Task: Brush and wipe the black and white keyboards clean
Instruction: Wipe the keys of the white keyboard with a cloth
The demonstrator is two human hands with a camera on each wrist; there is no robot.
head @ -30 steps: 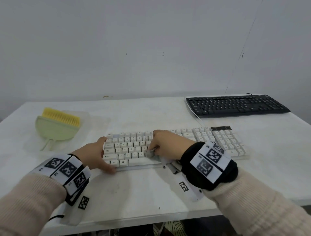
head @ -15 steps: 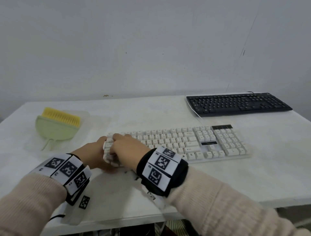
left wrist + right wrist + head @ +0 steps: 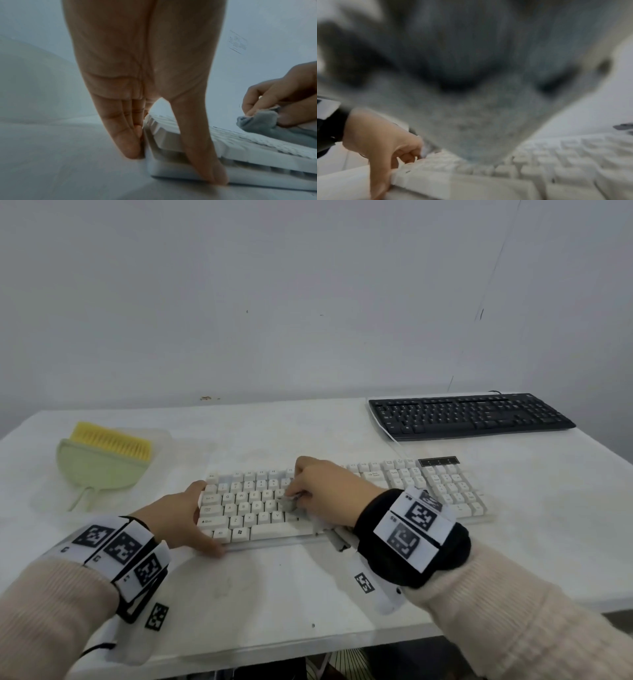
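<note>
Grey cloth (image 3: 291, 501), pinched in the right hand (image 3: 329, 491), has moved back right to mid white keyboard (image 3: 445, 491). The left hand (image 3: 178, 518), fingers straight, still braces its left end. The right wrist view is mostly blurred cloth.

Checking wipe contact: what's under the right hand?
A grey cloth held by the right hand on the white keyboard. The keys directly beneath are covered.

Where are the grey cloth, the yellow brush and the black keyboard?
grey cloth (image 3: 257, 124): left wrist view, bunched fold under the fingers.
yellow brush (image 3: 113, 445): head view, on the bristles.
black keyboard (image 3: 469, 416): head view, middle of the key field.
</note>
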